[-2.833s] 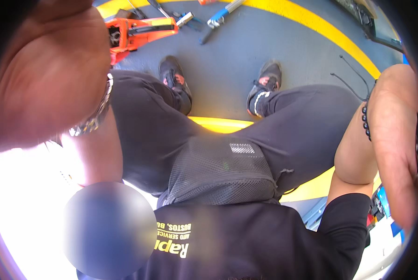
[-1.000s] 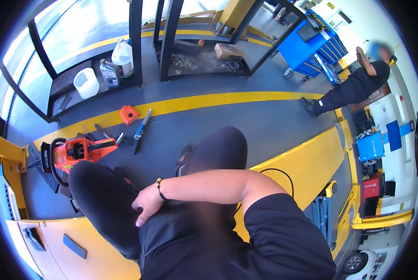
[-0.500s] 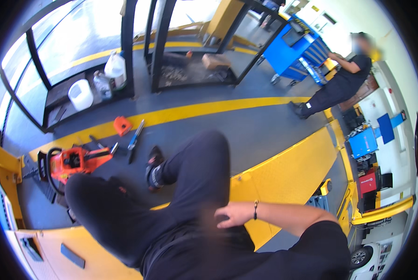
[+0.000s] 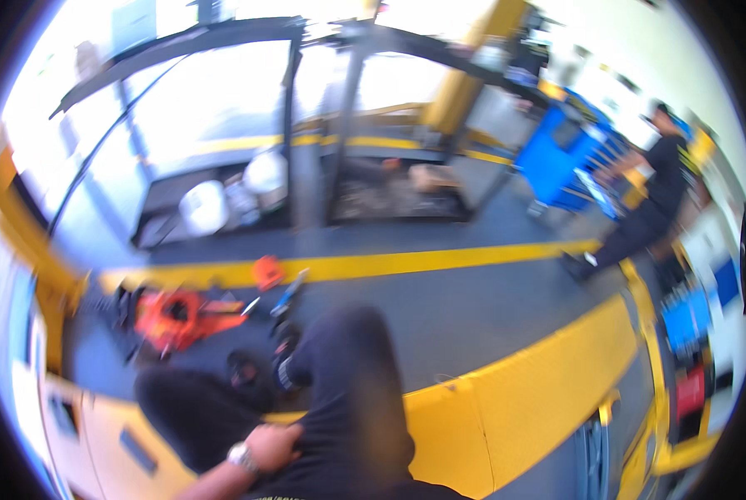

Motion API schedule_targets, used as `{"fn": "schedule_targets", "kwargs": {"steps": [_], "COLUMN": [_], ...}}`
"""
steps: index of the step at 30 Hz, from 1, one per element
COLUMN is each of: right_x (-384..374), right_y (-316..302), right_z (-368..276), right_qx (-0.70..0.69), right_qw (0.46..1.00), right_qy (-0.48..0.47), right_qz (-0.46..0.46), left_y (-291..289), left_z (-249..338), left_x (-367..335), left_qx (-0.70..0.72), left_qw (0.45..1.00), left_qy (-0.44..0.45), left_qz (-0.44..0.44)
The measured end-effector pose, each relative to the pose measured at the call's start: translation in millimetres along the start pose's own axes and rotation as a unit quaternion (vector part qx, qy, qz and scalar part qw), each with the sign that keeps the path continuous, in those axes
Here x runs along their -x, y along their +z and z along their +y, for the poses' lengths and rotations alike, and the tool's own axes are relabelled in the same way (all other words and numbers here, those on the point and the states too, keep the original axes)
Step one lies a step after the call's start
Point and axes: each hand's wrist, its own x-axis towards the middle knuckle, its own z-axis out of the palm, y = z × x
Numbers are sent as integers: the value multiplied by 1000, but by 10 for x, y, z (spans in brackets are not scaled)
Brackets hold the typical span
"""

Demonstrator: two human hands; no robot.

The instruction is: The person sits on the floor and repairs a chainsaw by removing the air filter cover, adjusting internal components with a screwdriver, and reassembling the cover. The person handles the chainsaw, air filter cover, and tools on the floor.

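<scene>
My left hand [image 4: 275, 447], with a silver watch at the wrist, is over my lap between my dark-trousered legs. Its fingers look curled closed; whatever they hold, if anything, is hidden. My right hand is out of view. On the floor beyond my knees lies an orange chainsaw [image 4: 173, 320] with a dark opening in its body. An orange cover-like piece [image 4: 267, 272] lies to its right, beside a long blue-and-dark tool [image 4: 289, 293]. The picture is smeared by motion, so small parts are unclear.
I sit on a yellow metal ramp [image 4: 548, 367]. Ahead, dark metal frames [image 4: 290, 125] hold a white container [image 4: 203, 208], jugs and a brown block [image 4: 434, 177]. Another person [image 4: 652, 179] stands at a blue tool cart [image 4: 560, 154] on the right. A yellow post [image 4: 35, 242] rises left.
My view has tilted up and shifted, so the floor items sit lower and further right. My right hand has left the view; my left hand has come into it from the lower left.
</scene>
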Motion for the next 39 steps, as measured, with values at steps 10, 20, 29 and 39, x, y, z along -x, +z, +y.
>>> {"fn": "schedule_targets", "kwargs": {"steps": [10, 20, 29, 39], "right_x": [-1418, -3053, -3642, -2737], "right_y": [-853, -1206, -500, 87], "right_z": [-1220, -4519, -4119, -3350], "right_qx": [-128, 215, 527, 314], "right_qw": [941, 794, 682, 881], "right_qy": [-291, -568, -501, -329], "right_qz": [114, 27, -70, -133], "left_y": [-10, 2309, 2772, 1700], "left_z": [-210, 320, -372, -1379], "left_x": [1101, 2139, 1733, 2097], "left_qx": [265, 361, 465, 338], "left_qw": [850, 569, 501, 548], "left_qy": [10, -452, -390, -412], "left_qz": [455, 584, 617, 645]}}
